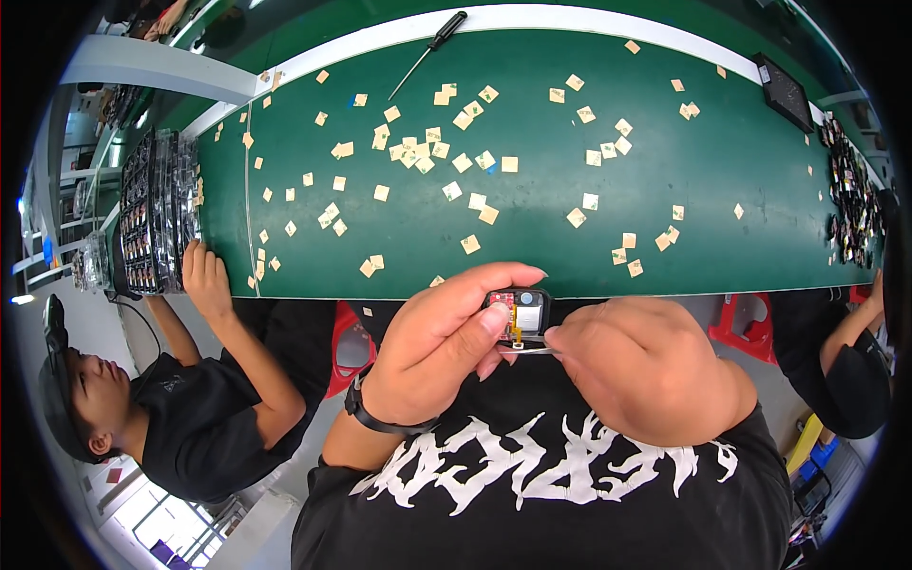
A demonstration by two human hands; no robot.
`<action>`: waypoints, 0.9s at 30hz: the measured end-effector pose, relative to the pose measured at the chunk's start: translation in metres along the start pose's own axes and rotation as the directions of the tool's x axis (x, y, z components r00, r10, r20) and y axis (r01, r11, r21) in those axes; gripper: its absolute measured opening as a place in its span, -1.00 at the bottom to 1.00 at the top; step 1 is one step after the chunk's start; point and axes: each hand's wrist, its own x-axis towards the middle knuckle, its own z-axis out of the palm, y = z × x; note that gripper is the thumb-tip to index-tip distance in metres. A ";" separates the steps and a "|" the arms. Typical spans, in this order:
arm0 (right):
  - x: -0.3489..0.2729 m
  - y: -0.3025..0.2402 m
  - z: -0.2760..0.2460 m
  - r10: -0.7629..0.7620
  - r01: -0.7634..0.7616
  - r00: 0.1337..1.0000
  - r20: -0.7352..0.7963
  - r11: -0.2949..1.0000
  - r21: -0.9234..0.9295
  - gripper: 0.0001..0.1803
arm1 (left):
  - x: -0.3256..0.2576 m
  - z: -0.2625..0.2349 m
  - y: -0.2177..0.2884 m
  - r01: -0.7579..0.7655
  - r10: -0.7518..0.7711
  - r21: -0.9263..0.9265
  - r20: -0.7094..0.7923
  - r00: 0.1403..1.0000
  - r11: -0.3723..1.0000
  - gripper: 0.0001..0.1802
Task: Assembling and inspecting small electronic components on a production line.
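My left hand [423, 347] is closed around a small black electronic device [519, 321], held just off the table's near edge. Its casing is uncovered, so a red circuit board, a yellow flex cable and a silver-white block inside are visible. The left thumb presses on the board's side. From the right, my right hand [646, 366] pinches a thin metal tool [528, 351], which lies along the device's lower edge by the flex cable. Fingers cover most of that tool, so I cannot tell its exact kind.
Many small cream adhesive squares [509, 164] lie scattered over the green table [532, 237]. A black-handled screwdriver [445, 32] rests at the far edge. Stacked trays of parts [157, 214] stand left, beside a co-worker [204, 408]. A black box [784, 92] and piled parts [852, 195] are right.
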 end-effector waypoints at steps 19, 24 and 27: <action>0.002 0.006 0.004 -0.227 0.221 0.973 -0.036 0.966 -0.137 -0.69 | -0.004 -0.001 0.009 0.116 -0.116 0.017 0.004 0.993 0.993 -0.54; 0.000 0.003 0.008 -0.211 0.189 0.973 -0.095 0.962 -0.199 -0.75 | -0.002 0.000 0.006 0.079 -0.078 0.043 -0.029 0.997 0.996 -0.53; -0.002 -0.007 0.003 -0.158 0.133 0.984 -0.082 0.957 -0.257 -0.76 | -0.001 0.000 0.011 0.122 -0.122 0.021 0.008 0.993 0.992 -0.53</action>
